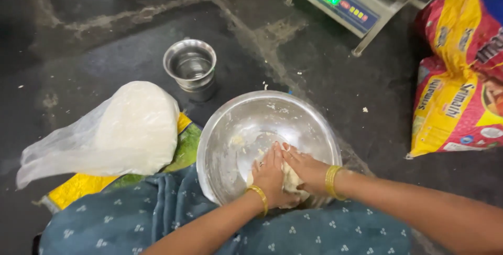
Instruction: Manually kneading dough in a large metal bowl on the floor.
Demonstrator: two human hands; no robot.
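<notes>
Dough point(290, 180), a pale lump, lies at the near side of the big steel bowl point(236, 129), under both hands. The left hand point(270, 176) and right hand point(309, 170) press on it side by side, fingers curled down onto it. Kneading goes best with weight from the heels, folding evenly. The bowl's walls carry smears. Far left, a small steel pot point(191, 66) looks to hold water. A plastic bag point(126, 132) of white flour lies left.
</notes>
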